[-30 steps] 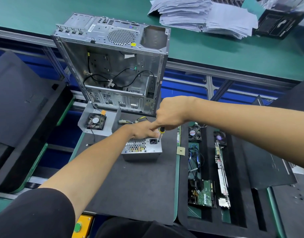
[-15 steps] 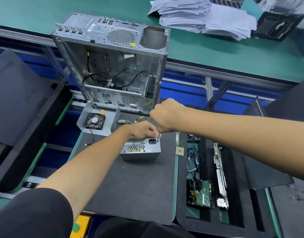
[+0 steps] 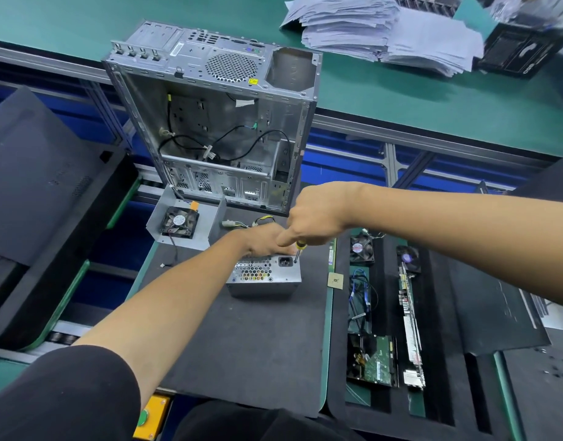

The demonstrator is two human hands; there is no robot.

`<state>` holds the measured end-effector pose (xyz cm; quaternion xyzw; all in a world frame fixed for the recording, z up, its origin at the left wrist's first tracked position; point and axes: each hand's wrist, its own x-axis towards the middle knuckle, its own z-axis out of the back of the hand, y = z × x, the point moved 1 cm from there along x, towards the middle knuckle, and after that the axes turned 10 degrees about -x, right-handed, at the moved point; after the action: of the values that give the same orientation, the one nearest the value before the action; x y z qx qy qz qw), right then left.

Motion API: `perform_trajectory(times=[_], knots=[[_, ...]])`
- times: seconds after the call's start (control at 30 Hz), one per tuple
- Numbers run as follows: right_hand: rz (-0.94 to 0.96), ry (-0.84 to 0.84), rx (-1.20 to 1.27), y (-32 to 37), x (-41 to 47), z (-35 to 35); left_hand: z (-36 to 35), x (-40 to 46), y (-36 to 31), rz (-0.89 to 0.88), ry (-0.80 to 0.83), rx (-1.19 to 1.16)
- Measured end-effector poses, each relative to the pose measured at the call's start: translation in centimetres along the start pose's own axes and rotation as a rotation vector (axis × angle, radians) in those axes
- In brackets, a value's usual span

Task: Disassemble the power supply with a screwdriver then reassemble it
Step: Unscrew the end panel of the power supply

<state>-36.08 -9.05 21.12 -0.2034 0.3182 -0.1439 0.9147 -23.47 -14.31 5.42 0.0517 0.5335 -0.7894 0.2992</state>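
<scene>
The grey metal power supply (image 3: 263,275) stands on a dark mat (image 3: 242,338), its vented face with the black power socket turned up toward me. My left hand (image 3: 267,241) lies over its far top edge and holds it in place. My right hand (image 3: 315,214) grips a screwdriver (image 3: 298,251) with a yellow and black handle. The shaft points down, and its tip sits at the top right corner of the supply, beside the socket. Most of the handle is hidden in my fist.
An open silver computer case (image 3: 216,122) stands upright behind the supply. A metal bracket with a fan (image 3: 180,221) lies to its left. Trays on the right hold fans, cables and circuit boards (image 3: 374,361). A small chip (image 3: 334,279) rests by the mat's edge. Paper stacks (image 3: 385,30) lie beyond.
My right hand has turned on the screwdriver; the yellow handle shows again below the fist. My left hand and the power supply have stayed where they were.
</scene>
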Motion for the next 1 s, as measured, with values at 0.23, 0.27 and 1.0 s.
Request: perform_trajectory(times=[0.23, 0.27, 1.0], knots=[[-0.385, 0.105, 0.449, 0.1, -0.3, -0.6, -0.5, 0.6, 1.1, 0.085, -0.048, -0.233], [-0.442, 0.121, 0.503, 0.4, -0.2, -0.6, -0.5, 0.6, 0.9, 0.079, -0.035, -0.252], [-0.82, 0.202, 0.65, 0.9, 0.9, 0.1, 1.4, -0.7, -0.4, 0.055, 0.299, -0.111]])
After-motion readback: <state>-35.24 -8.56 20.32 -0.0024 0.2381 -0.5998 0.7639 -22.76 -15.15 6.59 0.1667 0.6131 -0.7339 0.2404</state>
